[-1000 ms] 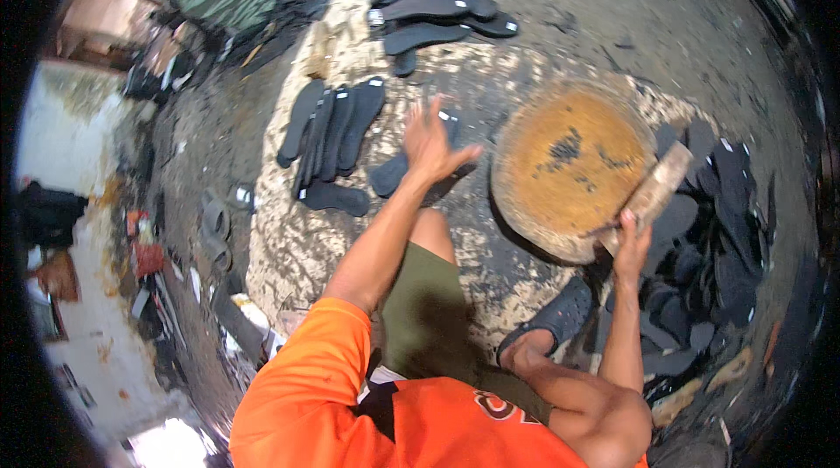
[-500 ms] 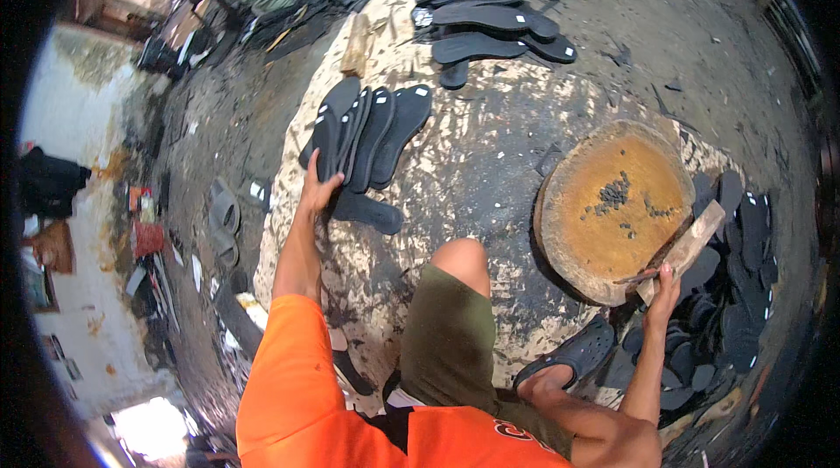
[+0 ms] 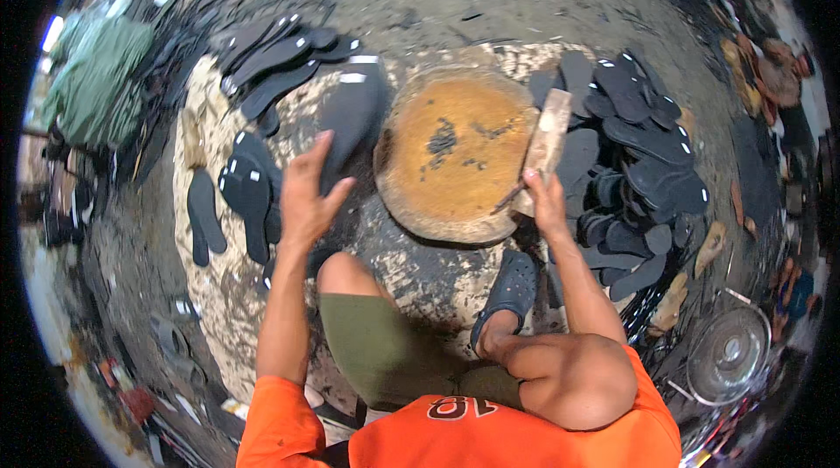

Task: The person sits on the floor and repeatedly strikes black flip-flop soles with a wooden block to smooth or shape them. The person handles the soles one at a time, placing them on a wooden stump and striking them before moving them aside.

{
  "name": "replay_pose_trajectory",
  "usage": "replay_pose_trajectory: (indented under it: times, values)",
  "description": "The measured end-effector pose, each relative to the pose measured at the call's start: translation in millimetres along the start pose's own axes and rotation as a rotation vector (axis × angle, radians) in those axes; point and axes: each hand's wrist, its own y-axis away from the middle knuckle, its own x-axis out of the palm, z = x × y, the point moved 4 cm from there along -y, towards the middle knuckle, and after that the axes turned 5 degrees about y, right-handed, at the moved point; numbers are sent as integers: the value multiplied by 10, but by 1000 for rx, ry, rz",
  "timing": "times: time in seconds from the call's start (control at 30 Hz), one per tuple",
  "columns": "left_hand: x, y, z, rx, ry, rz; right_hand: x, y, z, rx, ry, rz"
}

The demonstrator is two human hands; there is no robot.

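Note:
My left hand (image 3: 304,197) grips the near end of a black shoe sole (image 3: 357,105) between thumb and fingers. The sole is smeared by motion, with white marks at its far end, and hangs just left of a round wooden chopping block (image 3: 464,219). Small black bits (image 3: 442,140) lie on the block's orange-brown top. My right hand (image 3: 547,197) is closed on a flat wooden bat (image 3: 549,131) at the block's right edge. A thin dark tool (image 3: 507,198) sticks out leftward from the same hand; its kind is unclear.
Black soles (image 3: 249,197) lie spread left of my left hand, with another group (image 3: 280,57) at the far left. A large heap of soles (image 3: 643,166) covers the right side. A metal fan-like round object (image 3: 729,354) stands at the lower right, and green sheeting (image 3: 101,74) at the far left.
My view has turned rightward. My left hand has taken a sole from the left row and brought it toward the chopping block. My right hand keeps the wooden bat beside the block.

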Motion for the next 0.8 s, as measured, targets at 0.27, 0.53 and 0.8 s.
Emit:
replay_pose_trajectory:
  times: [0.27,0.53,0.8]
  values:
    - [1151,-1086,-581,250,-231,221,-19,98,-119,24,-295,-42]
    - [1437,-288,-843,275,-133,201,-101,125,-146,4,-384,12]
    - [1590,198,-1348,282,12,305,-322,552,225,-140,-40,45]
